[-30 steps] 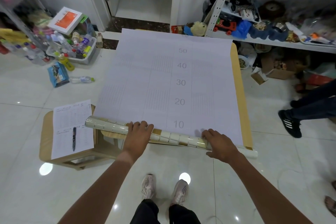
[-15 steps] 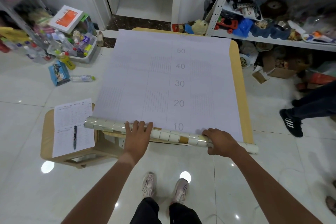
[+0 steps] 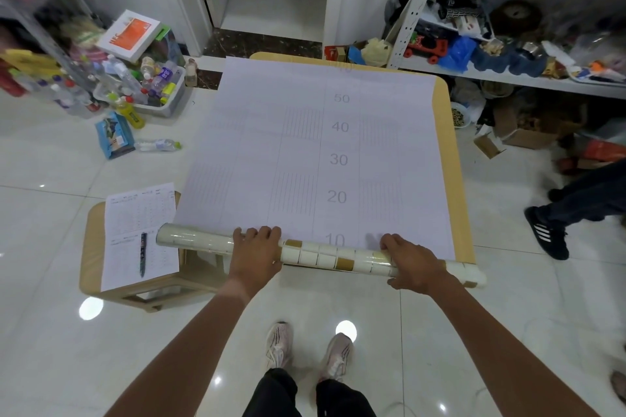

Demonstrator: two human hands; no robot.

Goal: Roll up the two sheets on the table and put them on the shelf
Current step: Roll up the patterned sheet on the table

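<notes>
As both hands pressed on the roll (image 3: pixel 321 256) at the table's (image 3: pixel 455 179) near edge, the white sheet (image 3: pixel 315 145) lay flat toward 12 o'clock.

The left hand (image 3: pixel 255 256) draped curled fingers over the tile-patterned tube; the right hand (image 3: pixel 411 264) gripped it nearer the 3 o'clock end. Even pressure from both hands, rolling squarely along the printed scale, would likely keep the ends flush. The cluttered shelf (image 3: pixel 508 78) waited at 2 o'clock; a paper form (image 3: pixel 139 230) with a pen (image 3: pixel 143 256) sat on a stool (image 3: pixel 89 247) at 9 o'clock.
</notes>
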